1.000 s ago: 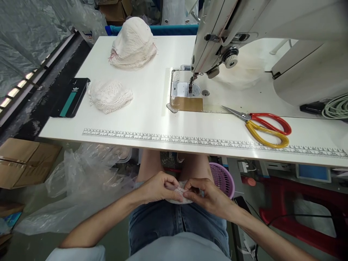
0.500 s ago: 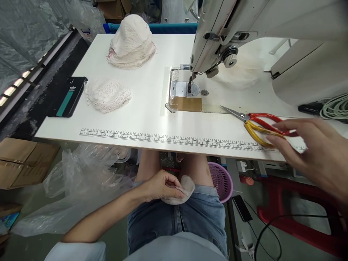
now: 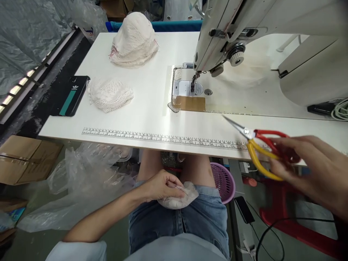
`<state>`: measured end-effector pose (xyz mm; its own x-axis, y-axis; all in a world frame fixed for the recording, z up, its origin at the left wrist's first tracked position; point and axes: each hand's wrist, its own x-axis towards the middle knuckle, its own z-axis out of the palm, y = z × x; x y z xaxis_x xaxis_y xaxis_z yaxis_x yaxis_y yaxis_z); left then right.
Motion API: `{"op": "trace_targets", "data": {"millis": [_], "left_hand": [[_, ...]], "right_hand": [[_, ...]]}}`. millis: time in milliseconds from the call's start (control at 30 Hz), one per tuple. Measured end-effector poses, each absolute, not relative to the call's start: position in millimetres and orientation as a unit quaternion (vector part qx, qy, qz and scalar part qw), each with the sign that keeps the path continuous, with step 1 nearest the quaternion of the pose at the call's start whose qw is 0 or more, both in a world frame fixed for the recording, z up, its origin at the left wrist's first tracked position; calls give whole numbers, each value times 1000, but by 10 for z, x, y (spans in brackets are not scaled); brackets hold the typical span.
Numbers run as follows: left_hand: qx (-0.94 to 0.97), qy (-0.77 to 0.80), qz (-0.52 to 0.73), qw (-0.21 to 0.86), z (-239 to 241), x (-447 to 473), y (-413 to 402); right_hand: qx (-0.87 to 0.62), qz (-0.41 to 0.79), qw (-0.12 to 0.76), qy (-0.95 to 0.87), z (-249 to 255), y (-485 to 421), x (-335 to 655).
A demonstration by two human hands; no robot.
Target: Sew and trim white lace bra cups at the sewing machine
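Note:
My left hand is closed on a small piece of thin whitish fabric, pinching it over my lap. At the right, my right hand grips a pair of scissors with one red and one yellow handle. The scissors are lifted over the table's front edge, blades pointing left toward the sewing machine. On the table, a stack of cream fabric cups stands at the back, and a white lacy fabric piece lies nearer the front.
A dark phone-like case with a green stripe lies at the table's left edge. Below the table are a purple basket, a phone on a cable, a red stool, clear plastic bags and a cardboard box.
My right hand has taken hold of the scissors and raised them off the table toward me. The fabric in my left hand has shifted slightly. The view has moved a little.

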<state>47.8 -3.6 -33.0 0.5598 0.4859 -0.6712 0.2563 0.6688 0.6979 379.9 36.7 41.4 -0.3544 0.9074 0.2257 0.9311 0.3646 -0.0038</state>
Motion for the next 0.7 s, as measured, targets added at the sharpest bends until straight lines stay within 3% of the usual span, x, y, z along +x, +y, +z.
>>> {"op": "trace_targets", "data": {"millis": [100,267,467,700], "left_hand": [[409,463,66,783,-288,490,-1],[407,466,67,783,-223,522,28],[415,461,70,782,-215,494,-17],[417,458,81,781,-225,474,-32]], "right_hand": [[-517,81,115,-845,352,18,3691],[-512,351,23,-784,189,-252,3386],[-540,379,-40,-751,-64,-357,3364],[-534,392,-44,-748,-82,-444,3440]]}}
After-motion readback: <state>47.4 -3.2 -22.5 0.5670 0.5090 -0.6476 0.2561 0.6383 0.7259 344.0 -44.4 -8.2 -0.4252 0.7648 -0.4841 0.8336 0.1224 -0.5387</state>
